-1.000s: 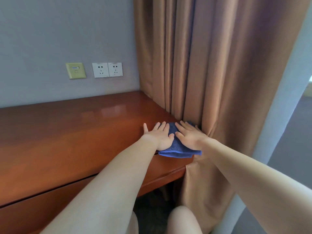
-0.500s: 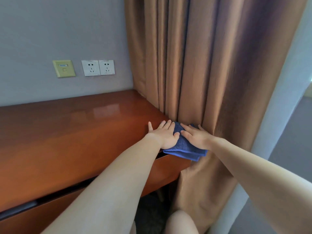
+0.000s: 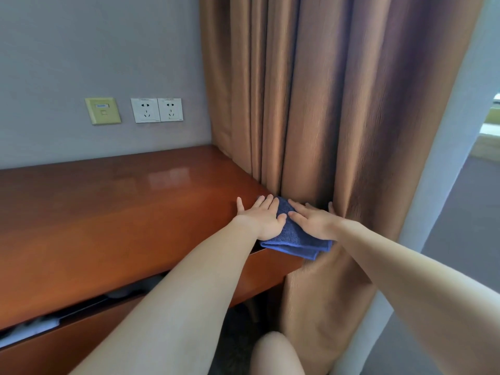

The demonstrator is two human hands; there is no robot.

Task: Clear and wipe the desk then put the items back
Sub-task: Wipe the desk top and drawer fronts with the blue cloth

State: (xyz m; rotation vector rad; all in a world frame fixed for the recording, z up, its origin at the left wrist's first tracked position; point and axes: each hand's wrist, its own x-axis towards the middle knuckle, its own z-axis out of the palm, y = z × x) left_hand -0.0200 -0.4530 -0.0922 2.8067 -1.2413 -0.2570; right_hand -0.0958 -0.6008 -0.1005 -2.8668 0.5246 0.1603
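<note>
At the desk's right-hand front corner, your folded blue cloth [image 3: 295, 236] lies flat on the wood, its near edge hanging just over the desk's front lip. Both of your hands press down on it with fingers straight and spread, neither curled round the fabric. Your left hand [image 3: 263, 220] covers the cloth's left part, with its thumb and outer fingers reaching past the cloth onto bare wood. Your right hand [image 3: 313, 221] covers the right part, its little finger touching the curtain. The two hands sit just beside each other, index fingers nearly meeting, with a strip of cloth showing between them.

The desk [image 3: 108, 212] is glossy reddish-brown wood and reflects the wall fittings in its far part. Below its front edge there is a dark gap with something pale inside; what it is cannot be told. The tan curtain [image 3: 338, 104] hangs in heavy folds against the desk's right end and falls past it to the floor. On the grey wall [image 3: 81, 50] behind the desk sit two white sockets [image 3: 157, 110] side by side and, left of them, a yellowish plate [image 3: 103, 110]. Grey floor [image 3: 473, 212] shows at the far right.
</note>
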